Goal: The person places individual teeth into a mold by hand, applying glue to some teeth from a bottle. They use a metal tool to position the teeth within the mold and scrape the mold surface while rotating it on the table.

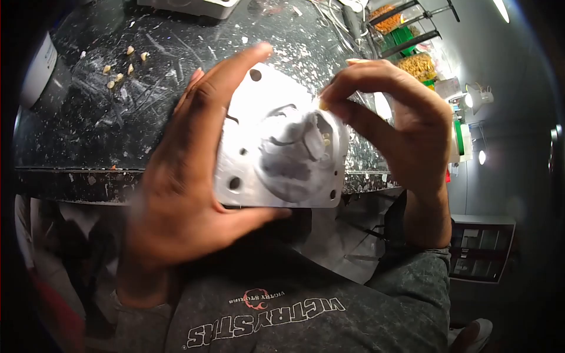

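Observation:
My left hand (182, 170) grips a silver metal mould plate (241, 182) by its left side, fingers along the far edge and thumb along the near edge. The plate is tilted up at the table's front edge. Round holes sit near its corners, and a shaped hollow (285, 170) lies in its middle. Inside the hollow's right side are small pale pieces (326, 139). My right hand (400, 112) is closed in a pinch at the plate's upper right, with a small yellowish piece (322, 105) at the fingertips, close to the metal.
Several small cream-coloured pieces (119, 76) lie on the scratched black table (112, 141). A white tub (41, 70) stands at the left, and a pale box (191, 6) at the back. Cables (335, 26) and containers of orange and yellow bits (416, 66) are at the right.

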`<state>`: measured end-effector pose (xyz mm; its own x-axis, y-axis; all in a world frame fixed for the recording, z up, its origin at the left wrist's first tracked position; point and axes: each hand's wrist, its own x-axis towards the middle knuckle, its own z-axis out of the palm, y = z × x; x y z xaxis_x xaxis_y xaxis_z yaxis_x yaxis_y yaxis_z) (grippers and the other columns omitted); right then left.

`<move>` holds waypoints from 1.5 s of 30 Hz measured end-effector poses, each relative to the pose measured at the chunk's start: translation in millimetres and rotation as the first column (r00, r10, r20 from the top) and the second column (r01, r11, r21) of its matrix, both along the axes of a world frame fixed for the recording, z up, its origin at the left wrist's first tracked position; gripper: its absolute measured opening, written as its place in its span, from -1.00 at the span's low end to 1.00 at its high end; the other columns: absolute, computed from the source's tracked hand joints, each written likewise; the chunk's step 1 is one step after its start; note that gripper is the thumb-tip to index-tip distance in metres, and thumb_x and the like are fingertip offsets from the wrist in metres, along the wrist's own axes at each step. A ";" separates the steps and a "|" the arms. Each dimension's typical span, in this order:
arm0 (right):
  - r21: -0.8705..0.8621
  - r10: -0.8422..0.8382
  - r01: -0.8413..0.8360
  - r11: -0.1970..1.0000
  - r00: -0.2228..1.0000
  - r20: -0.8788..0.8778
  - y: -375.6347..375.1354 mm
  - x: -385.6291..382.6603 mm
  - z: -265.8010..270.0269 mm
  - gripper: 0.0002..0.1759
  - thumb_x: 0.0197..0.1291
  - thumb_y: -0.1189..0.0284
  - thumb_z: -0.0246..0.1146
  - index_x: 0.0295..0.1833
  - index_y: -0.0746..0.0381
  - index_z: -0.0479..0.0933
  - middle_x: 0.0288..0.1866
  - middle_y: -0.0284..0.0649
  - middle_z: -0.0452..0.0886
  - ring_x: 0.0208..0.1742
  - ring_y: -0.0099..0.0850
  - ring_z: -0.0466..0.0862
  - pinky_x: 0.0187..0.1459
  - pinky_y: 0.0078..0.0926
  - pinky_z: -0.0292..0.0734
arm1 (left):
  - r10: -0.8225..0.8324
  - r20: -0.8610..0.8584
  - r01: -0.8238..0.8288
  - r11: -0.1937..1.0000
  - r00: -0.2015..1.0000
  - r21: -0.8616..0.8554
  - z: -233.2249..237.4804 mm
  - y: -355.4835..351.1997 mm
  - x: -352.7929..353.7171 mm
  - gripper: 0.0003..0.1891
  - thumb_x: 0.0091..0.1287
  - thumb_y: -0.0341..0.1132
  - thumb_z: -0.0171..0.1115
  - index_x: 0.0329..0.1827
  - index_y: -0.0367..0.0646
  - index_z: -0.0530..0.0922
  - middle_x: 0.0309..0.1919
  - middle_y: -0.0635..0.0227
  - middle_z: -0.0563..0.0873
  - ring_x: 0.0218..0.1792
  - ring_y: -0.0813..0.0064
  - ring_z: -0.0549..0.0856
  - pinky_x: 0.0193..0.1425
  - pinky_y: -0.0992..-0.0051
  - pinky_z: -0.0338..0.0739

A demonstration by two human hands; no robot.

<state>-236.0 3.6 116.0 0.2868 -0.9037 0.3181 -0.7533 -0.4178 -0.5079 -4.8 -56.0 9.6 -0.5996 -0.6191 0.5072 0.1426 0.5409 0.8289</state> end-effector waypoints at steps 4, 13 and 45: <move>0.049 -0.092 0.086 0.995 0.986 0.140 21.3 -24.4 -5.5 -0.75 0.24 0.82 0.33 0.02 0.44 0.67 -0.09 -0.07 0.78 0.02 -0.23 0.82 0.19 -0.23 0.69 | -0.151 0.047 0.144 0.981 0.987 0.127 8.8 -15.5 3.0 0.32 -0.27 -0.47 0.70 0.69 -0.38 0.12 0.74 -0.01 0.07 0.72 0.05 0.14 0.75 0.13 0.04; 0.134 -0.147 0.081 0.988 0.768 0.623 28.6 -47.2 -47.0 -0.83 0.27 0.63 0.46 -0.03 0.35 0.75 -0.05 -0.18 0.81 0.02 -0.45 0.77 0.12 -0.49 0.63 | 0.569 0.187 -0.550 0.822 0.801 -0.146 22.0 -13.0 21.5 -0.25 0.38 -0.30 0.45 0.63 -0.20 0.34 0.42 0.10 0.59 0.49 0.29 0.48 0.62 0.20 0.22; -0.022 -0.018 0.022 1.000 0.987 0.158 -20.7 -18.2 -44.4 -0.77 0.02 0.48 0.63 -0.15 0.10 0.84 0.15 -0.24 0.66 0.32 -0.34 0.54 0.39 -0.28 0.34 | 0.250 0.272 -0.201 0.960 0.929 -0.197 9.1 10.9 6.5 0.41 -0.29 -0.14 0.82 0.67 -0.38 0.10 0.56 -0.08 0.27 0.56 0.05 0.36 0.62 0.12 0.33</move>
<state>-254.2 -17.2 71.6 0.2135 -0.9005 0.3789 -0.6728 -0.4167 -0.6113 1.8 -45.1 18.7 -0.5903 -0.6788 0.4367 -0.2334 0.6615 0.7127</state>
